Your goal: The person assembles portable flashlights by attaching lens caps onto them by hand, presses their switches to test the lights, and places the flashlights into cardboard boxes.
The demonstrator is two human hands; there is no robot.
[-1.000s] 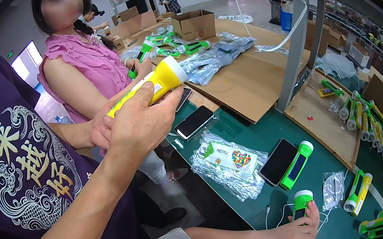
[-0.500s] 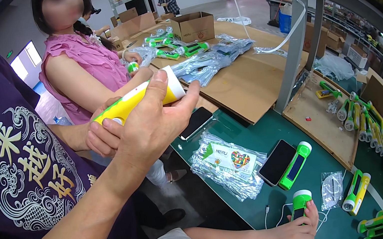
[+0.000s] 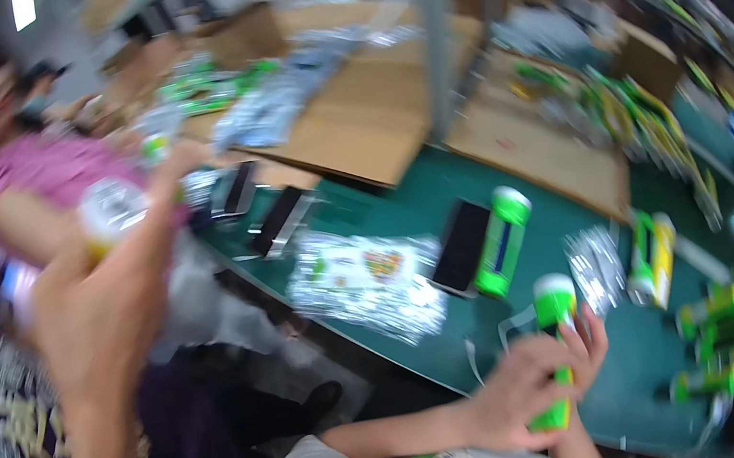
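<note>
A green flashlight [image 3: 554, 298] with a white-rimmed head stands tilted over the near table edge, between my hands. My right hand [image 3: 588, 349] is closed round it from behind, fingers showing on its right side. Across the body lies my left hand [image 3: 513, 389], its fingers bent over the flashlight and partly smeared by motion. The green lower end shows beneath them. Close by on the table are a white cable [image 3: 508, 327], another green flashlight [image 3: 501, 242], a black phone [image 3: 462, 246] and a clear plastic pouch [image 3: 596, 268].
At left a co-worker's raised hand [image 3: 93, 304] holds a yellow flashlight with a white end [image 3: 113, 208]. Clear bags [image 3: 366, 282] with a printed card lie on the green table. Several flashlights [image 3: 718, 325] stand at right. A cardboard tray [image 3: 548, 150] and a metal post [image 3: 439, 52] are farther back.
The view has swung, blurring the picture. My left fingers have drawn up from the flashlight's side, and more of my right hand shows. The co-worker's yellow flashlight now points its end this way.
</note>
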